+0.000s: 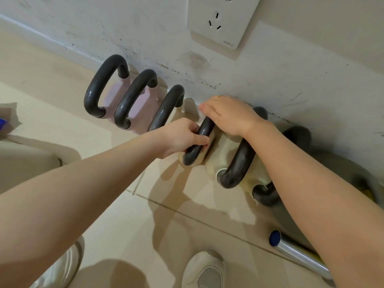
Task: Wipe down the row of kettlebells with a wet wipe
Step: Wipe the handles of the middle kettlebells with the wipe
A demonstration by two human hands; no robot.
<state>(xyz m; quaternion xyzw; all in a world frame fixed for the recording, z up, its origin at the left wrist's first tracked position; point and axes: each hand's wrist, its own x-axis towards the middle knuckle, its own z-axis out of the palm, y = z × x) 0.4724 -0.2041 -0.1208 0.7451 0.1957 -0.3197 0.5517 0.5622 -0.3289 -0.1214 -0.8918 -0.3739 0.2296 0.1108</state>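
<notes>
Scuffed wall, beige tile floor: kettlebells (133, 104) lined up along the wall base.
Your left hand (182, 138) is clamped round the fourth bell's dark handle (199, 140), which arches from you toward the wall. Your right hand (230, 115) presses a white wipe (201, 113) onto its far end, fingers curled. Metal tube (299, 254) lies below your right forearm; socket (222, 21) above.

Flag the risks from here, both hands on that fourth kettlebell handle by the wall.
1. The left hand has fingers between the handle and the cream body; a shift could pinch them.
2. The wet wipe under the right hand may slip off the handle.
3. A wall socket sits above; keep moisture away.
</notes>
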